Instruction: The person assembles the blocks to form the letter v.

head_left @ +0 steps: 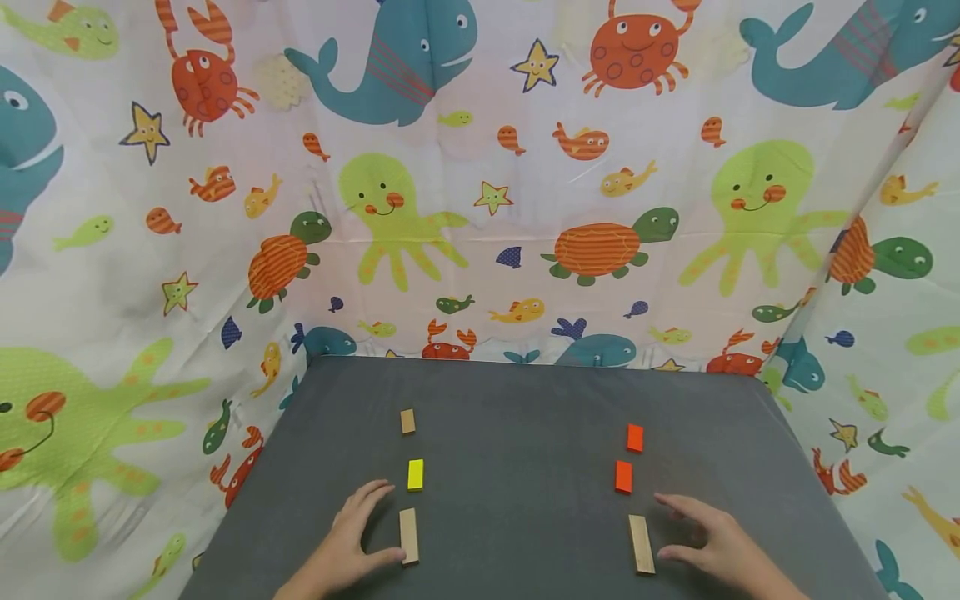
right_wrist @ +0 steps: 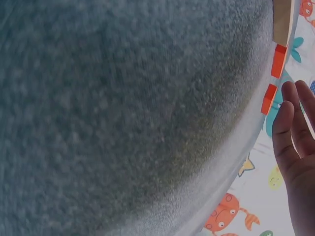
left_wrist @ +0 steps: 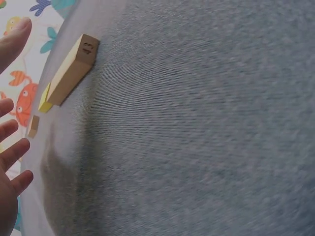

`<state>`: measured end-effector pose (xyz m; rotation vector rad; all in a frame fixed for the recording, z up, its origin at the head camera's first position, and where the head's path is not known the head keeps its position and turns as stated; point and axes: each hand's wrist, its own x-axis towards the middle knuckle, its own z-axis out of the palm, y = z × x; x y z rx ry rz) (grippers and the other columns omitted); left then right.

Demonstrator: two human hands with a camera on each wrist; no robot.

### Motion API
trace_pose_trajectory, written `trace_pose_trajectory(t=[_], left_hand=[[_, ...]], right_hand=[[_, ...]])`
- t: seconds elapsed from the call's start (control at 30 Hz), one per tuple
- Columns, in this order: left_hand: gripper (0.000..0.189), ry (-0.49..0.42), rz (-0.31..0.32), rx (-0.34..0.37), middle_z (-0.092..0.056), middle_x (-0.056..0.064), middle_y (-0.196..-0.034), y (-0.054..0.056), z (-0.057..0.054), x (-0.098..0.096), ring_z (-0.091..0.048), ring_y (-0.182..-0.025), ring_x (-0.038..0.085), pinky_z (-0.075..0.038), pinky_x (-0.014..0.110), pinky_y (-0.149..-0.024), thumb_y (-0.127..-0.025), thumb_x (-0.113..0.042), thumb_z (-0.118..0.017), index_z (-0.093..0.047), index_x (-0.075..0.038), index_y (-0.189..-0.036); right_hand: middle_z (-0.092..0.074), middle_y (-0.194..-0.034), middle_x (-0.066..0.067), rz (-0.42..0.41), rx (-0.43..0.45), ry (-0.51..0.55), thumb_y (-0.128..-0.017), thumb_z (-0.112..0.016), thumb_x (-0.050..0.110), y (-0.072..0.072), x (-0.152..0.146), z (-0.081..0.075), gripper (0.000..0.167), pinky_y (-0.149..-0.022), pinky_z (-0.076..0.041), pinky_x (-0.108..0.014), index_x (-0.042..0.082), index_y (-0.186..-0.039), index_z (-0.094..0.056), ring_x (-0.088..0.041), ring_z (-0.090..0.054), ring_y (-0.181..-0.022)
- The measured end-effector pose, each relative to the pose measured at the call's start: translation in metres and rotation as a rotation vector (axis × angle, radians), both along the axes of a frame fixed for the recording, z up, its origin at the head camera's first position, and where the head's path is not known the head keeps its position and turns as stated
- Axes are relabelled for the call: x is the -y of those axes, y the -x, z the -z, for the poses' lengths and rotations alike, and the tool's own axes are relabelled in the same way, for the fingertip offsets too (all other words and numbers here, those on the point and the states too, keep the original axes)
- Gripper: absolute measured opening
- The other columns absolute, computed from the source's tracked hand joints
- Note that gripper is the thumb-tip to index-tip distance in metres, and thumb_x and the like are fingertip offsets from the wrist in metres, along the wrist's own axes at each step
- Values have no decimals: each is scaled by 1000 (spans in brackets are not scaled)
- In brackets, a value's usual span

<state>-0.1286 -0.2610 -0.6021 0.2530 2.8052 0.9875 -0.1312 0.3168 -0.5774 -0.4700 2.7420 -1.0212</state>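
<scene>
My left hand (head_left: 348,533) hovers over the left of the table, thumb and fingers spread, with nothing in its grasp. Its thumb tip is right at a long plain wooden block (head_left: 408,537), which shows the number 43 on its end (left_wrist: 88,47) in the left wrist view. Beyond that block lie a yellow block (head_left: 416,475) and a small plain wooden block (head_left: 408,422). On the other side my right hand (head_left: 708,537), empty and with fingers apart, is just right of another long wooden block (head_left: 641,544). Two red blocks, a nearer one (head_left: 624,477) and a farther one (head_left: 635,438), lie past it.
A dark grey cloth (head_left: 517,467) covers the table, and a wide stretch of it separates the two columns of blocks. Behind the table and along both sides hangs a white curtain (head_left: 480,317) printed with sea animals.
</scene>
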Motion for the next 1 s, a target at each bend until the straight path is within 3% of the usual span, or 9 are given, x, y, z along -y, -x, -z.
trace_pose_trajectory(t=[0.17, 0.3, 0.47, 0.77, 0.87, 1.0], left_hand=[[98, -16, -6, 52, -36, 8, -156, -2, 5, -2, -35, -143, 39, -31, 74, -103, -75, -67, -78, -41, -20, -152], [97, -16, -2, 102, -37, 11, -156, -2, 8, -5, -34, -143, 40, -29, 75, -103, -76, -66, -78, -41, -19, -153], [100, -3, 27, 116, -38, 14, -155, -2, 12, -6, -35, -142, 41, -28, 76, -102, -77, -66, -77, -38, -17, -155], [104, 19, 83, 120, -40, 13, -153, -1, 16, -8, -37, -139, 40, -27, 77, -100, -75, -66, -78, -36, -17, -156], [105, 30, 99, 131, -42, 13, -151, -1, 15, -9, -38, -138, 41, -27, 77, -100, -73, -66, -80, -38, -16, -156], [107, 47, 134, 108, -45, 12, -147, -2, 14, -10, -39, -135, 42, -27, 77, -99, -71, -67, -80, -40, -13, -154]], right_hand=[[-60, -135, -20, -22, 64, 33, -77, -84, 44, 1, 3, 2, 82, -80, -59, -45, 6, -143, -54, -29, -63, -106], [-59, -137, -19, -30, 101, 41, -78, -84, 44, 2, 6, 4, 83, -81, -59, -46, 7, -144, -53, -25, -63, -107], [-57, -139, -19, -33, 126, 39, -76, -85, 46, 2, 9, 9, 85, -79, -59, -41, 10, -146, -52, -24, -62, -109], [-53, -141, -20, -23, 251, 41, -75, -87, 43, 0, 14, 14, 85, -73, -53, -26, 11, -146, -53, -31, -59, -111], [-53, -140, -20, -25, 259, 30, -75, -88, 42, 1, 16, 16, 84, -74, -54, -31, 9, -144, -53, -31, -58, -112], [-54, -138, -18, -36, 245, 5, -73, -88, 43, 1, 19, 17, 86, -85, -54, -50, 9, -144, -54, -32, -56, -114]])
